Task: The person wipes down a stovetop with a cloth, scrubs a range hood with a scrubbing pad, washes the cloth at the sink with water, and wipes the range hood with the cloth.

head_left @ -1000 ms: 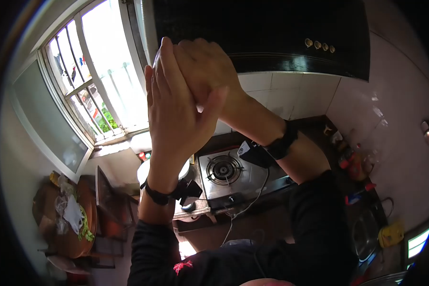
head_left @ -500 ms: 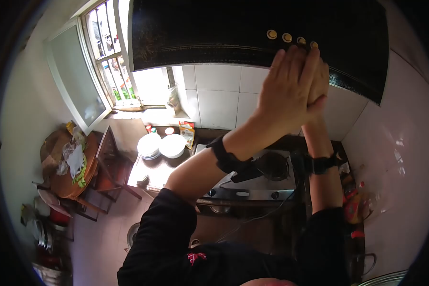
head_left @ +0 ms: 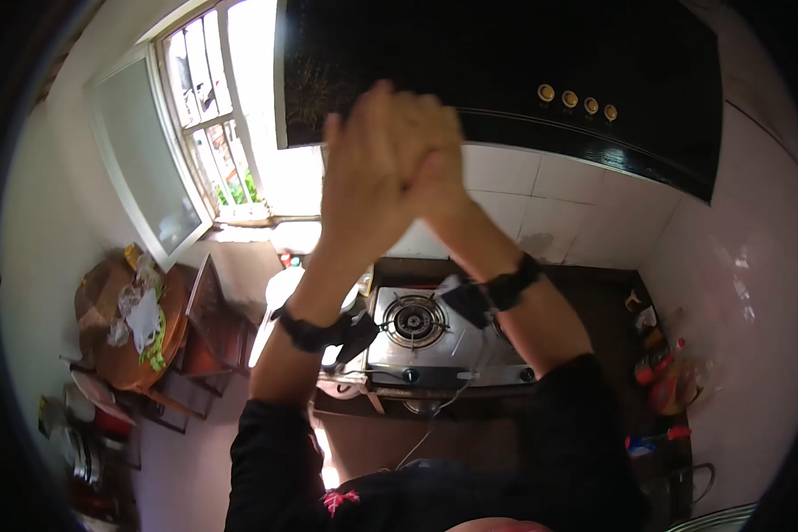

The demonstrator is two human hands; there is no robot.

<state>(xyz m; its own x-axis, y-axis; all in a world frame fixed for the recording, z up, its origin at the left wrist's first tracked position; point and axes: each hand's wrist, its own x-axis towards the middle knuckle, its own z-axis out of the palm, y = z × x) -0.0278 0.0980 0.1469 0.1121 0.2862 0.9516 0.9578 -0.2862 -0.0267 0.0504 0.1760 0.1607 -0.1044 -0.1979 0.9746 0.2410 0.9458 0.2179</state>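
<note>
In the head view, my left hand and my right hand are raised and pressed together before the left part of a black range hood. Their fingers stretch upward, blurred by motion. My left hand partly covers my right one. I see nothing held, though the space between the palms is hidden. Whether the fingertips touch the hood I cannot tell. Several round gold buttons sit on the hood, right of my hands. Dark bands with straps circle both wrists.
Below my arms stands a gas stove with a round burner. To the left are a barred window with an open pane, and a round wooden table with bags and greens. Bottles stand at the right wall.
Both hands have moved left together, from just below the buttons to the hood's left part. The view has shifted, so the left burner now shows between my arms.
</note>
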